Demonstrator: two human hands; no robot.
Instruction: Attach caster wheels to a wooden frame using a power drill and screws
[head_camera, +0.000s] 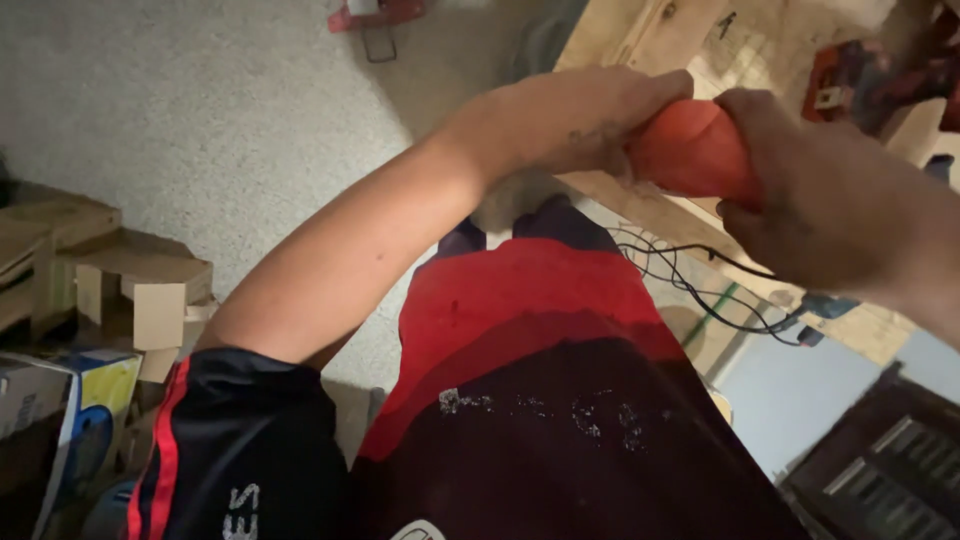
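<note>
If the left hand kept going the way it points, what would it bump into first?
The left hand points right, along the orange tool handle it grips. It would probably meet the right hand first, holding the handle's other end.

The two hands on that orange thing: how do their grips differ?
The left hand comes in from the left with its bare forearm fully in view, fingers curled over the top of the orange tool body. The right hand comes in from the right, shows mostly its back, and wraps the wider end, hiding it. The left hand sits higher in the picture; the right lower and nearer. Both are bare and closed on the tool.
</note>
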